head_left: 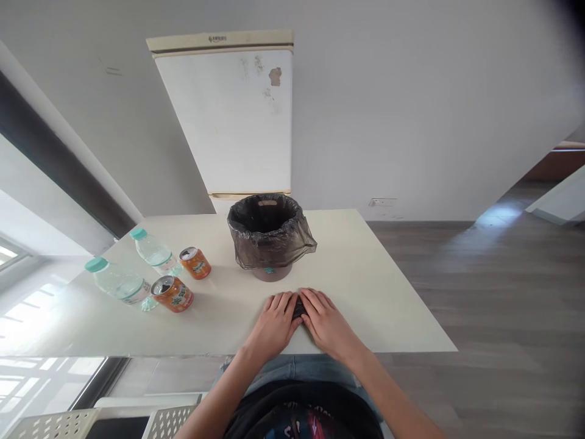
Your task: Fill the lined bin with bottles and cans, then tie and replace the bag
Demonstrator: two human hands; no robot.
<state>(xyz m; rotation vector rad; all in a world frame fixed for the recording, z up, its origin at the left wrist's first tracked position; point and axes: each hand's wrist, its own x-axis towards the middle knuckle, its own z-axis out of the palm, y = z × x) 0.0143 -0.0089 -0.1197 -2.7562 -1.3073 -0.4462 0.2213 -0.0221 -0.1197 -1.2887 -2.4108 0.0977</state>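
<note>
My left hand and my right hand rest side by side near the table's front edge, fingertips almost meeting. Between them is a small, dark, shiny bundle, like folded or rolled black plastic. Both hands are closed over its sides, so only its middle shows. Just beyond my hands stands a trash bin, lined with a black garbage bag whose edge hangs loosely over the rim and bulges out on the right.
To the left on the white table stand two orange cans, one nearer and one farther. Two clear bottles with teal caps, a front one and a rear one, are beside them. A white refrigerator is behind the table.
</note>
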